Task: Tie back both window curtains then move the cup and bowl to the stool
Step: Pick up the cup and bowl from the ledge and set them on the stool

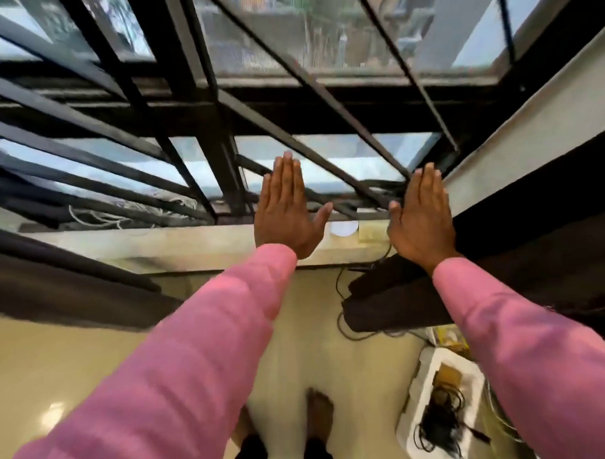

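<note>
Both arms reach forward in pink sleeves (193, 356) toward the window, and the backs of both hands face the camera. The left hand (286, 211) is held flat, its fingers (286, 173) straight and pressed together with the thumb angled out to the right; it holds nothing. The right hand (421, 219) mirrors it, flat with the fingers together and the thumb out to the left, and it too holds nothing. Behind the hands stands a black grille (226, 99) over the glass, above a pale sill (156, 241). The left curtain (62, 289), dark, hangs low at the left below the sill. The right curtain (519, 257), also dark, lies in a band at the right, with the right hand and wrist in front of its upper edge; whether they touch it cannot be told. On the sill, between the two hands, sits a small white round thing (344, 228), partly hidden by the left thumb; whether it is the cup or the bowl cannot be told. Just to its right lies a pale yellowish patch (373, 230). A black cable (341, 320) hangs down from the sill to the glossy floor (66, 375). Bare feet (320, 415) stand below, and a white box (426, 367) holding dark cords sits on the floor at the right.
</note>
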